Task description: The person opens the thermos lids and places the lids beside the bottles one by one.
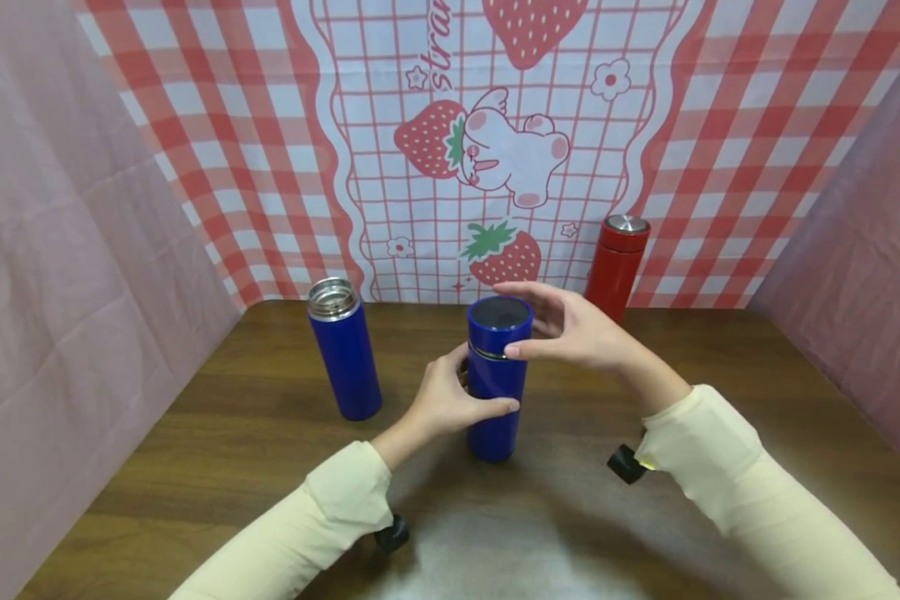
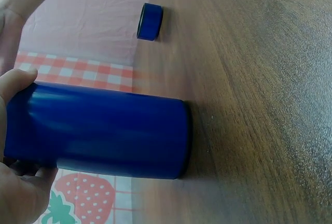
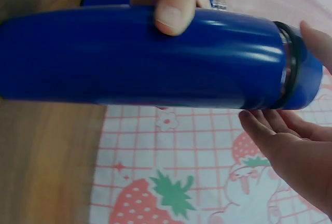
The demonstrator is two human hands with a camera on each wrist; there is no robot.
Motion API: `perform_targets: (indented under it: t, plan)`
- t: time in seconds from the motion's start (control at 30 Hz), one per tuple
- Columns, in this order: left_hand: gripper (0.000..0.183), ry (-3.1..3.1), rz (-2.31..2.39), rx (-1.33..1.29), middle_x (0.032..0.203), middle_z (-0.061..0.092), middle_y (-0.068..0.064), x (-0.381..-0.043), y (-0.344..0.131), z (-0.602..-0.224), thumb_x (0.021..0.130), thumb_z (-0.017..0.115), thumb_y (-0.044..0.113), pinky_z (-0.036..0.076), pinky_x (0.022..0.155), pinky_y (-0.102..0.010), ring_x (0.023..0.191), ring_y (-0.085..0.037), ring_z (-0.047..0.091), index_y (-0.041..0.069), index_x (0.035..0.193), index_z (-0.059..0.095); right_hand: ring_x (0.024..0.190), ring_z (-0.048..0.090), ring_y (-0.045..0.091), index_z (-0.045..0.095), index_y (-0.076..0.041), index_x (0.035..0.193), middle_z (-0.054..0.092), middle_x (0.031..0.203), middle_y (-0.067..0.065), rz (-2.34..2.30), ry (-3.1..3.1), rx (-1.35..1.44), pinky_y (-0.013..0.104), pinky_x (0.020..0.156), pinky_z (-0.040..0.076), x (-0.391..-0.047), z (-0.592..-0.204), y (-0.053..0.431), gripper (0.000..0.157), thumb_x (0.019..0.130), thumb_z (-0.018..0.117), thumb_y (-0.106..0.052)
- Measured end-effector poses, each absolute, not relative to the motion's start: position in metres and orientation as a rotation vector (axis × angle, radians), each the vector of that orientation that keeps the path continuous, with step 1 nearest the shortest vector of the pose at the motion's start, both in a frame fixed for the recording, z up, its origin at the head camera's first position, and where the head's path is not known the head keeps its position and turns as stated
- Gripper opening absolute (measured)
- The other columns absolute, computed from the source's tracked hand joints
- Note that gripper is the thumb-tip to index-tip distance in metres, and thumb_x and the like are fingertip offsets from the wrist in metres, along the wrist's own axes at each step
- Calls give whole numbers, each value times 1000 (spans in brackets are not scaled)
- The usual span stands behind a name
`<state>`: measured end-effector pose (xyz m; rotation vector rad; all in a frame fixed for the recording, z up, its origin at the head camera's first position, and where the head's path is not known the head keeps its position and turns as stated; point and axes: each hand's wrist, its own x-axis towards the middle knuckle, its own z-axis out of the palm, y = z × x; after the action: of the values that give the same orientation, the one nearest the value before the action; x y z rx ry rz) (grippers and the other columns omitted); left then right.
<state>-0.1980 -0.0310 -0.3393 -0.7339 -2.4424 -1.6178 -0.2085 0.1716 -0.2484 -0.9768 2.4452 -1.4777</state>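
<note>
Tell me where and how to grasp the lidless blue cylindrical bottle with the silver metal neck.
Probably best around the smooth, straight middle of the lidless blue cylindrical bottle, coming from its left: it stands upright on the brown wood-grain table, and the held blue cylindrical bottle is to its right. Avoid the open silver metal neck.

Head camera: high, facing forward and down across worktop (image 1: 217,450). Wrist cameras: close in, turned sideways; both catch held blue flask (image 2: 98,130), strawberry-print backdrop (image 3: 171,162).
</note>
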Motion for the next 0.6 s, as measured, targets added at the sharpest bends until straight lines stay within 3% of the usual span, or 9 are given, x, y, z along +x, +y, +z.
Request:
perform_targets:
  t: [0.33, 0.47, 0.6]
  plan:
    - [62, -2424, -1611, -738, 106, 73, -9, -199, -31, -340, 63, 88, 21, 57, 81, -29, 94, -18, 70, 8, 118, 61, 127, 54, 8, 39, -3, 142, 49, 142, 19, -1809, 2296, -837, 20, 102, 46, -206, -274, 168, 64, 86, 69, -7]
    - [63, -2437, -1618, -728, 107, 72, -8, -198, -31, -339, 64, 88, 21, 57, 83, -28, 96, -17, 70, 8, 119, 61, 131, 52, 12, 39, -3, 142, 51, 142, 14, -1869, 2284, -787, 20, 102, 45, -204, -278, 166, 64, 86, 69, -7]
    - [63, -2440, -1622, -729, 108, 72, -9, -198, -31, -339, 64, 88, 22, 57, 84, -29, 97, -18, 70, 8, 119, 61, 128, 54, 8, 40, -3, 141, 56, 135, 0, -1919, 2245, -775, 20, 101, 46, -204, -280, 165, 63, 85, 69, -5]
